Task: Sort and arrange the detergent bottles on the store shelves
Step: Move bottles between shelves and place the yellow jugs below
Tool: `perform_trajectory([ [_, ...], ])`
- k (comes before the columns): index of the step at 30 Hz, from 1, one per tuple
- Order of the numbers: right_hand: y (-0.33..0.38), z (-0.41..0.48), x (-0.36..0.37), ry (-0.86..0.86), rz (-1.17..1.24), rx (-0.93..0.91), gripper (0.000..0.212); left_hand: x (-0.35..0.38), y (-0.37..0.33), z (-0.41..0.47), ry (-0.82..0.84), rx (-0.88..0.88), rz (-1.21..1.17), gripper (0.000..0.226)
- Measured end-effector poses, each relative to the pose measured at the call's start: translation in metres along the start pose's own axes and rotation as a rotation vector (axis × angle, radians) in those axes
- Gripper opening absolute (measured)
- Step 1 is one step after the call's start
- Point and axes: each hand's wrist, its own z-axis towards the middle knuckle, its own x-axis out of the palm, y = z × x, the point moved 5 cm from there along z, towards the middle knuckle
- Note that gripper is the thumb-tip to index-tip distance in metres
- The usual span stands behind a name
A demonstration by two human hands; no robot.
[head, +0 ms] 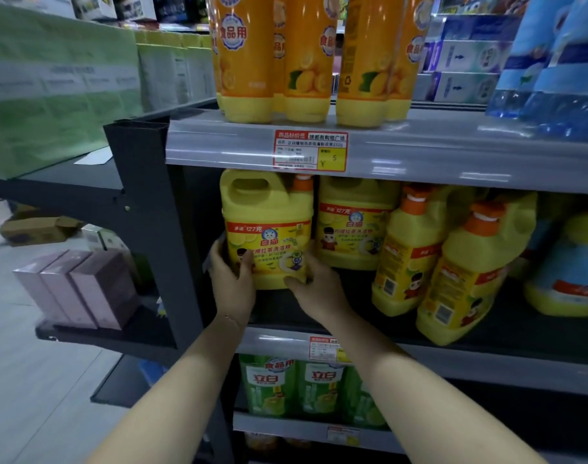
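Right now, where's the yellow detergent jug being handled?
Head view: the yellow detergent jug is at the middle shelf's left end, gripped by left hand and right hand, a matching jug on its right.

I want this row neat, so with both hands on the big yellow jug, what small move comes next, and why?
Probably push the yellow jug straight back, level with the matching jug on its right. Your left hand and right hand grip its lower sides, it stands upright with label outward, but sits nearer the shelf edge than that neighbour.
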Motion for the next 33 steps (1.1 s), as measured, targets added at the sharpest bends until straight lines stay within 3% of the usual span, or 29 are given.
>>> perform_trajectory([
  [2, 0.001, -0.008, -0.010, 0.025, 0.065, -0.015, 0.065, -0.002, -0.002, -0.012, -0.119, 0.039, 0.122, 0.056],
  [4, -0.001, -0.016, -0.029, -0.087, 0.019, -0.029, 0.046, 0.006, -0.012, -0.028, -0.134, 0.224, 0.212, 0.045],
  [6, -0.003, -0.026, -0.051, -0.248, -0.091, -0.067, 0.027, 0.030, -0.020, -0.042, 0.013, 0.386, 0.253, 0.034],
  [8, -0.003, -0.038, -0.070, -0.344, -0.160, -0.139, 0.019, 0.067, -0.026, -0.053, 0.265, 0.429, 0.255, 0.031],
  [11, -0.004, -0.058, -0.103, -0.433, -0.306, -0.198, 0.017, 0.123, -0.038, -0.074, 0.620, 0.356, 0.168, 0.042],
  [15, -0.016, -0.073, -0.143, -0.463, -0.280, -0.228, 0.018, 0.174, -0.046, -0.095, 0.783, 0.258, 0.002, 0.058],
  [22, -0.020, -0.089, -0.151, -0.320, -0.288, -0.306, 0.034, 0.185, -0.035, -0.089, 0.672, 0.188, -0.040, 0.066],
  [28, -0.015, -0.090, -0.144, -0.232, -0.337, -0.338, 0.020, 0.152, -0.030, -0.066, 0.567, 0.181, -0.052, 0.069],
  [30, -0.016, -0.091, -0.147, -0.211, -0.350, -0.333, 0.023, 0.138, -0.025, -0.058, 0.455, 0.243, -0.007, 0.068],
  [33, -0.015, -0.092, -0.155, -0.219, -0.364, -0.346, 0.023, 0.122, -0.029, -0.063, 0.191, 0.494, 0.233, 0.056],
])
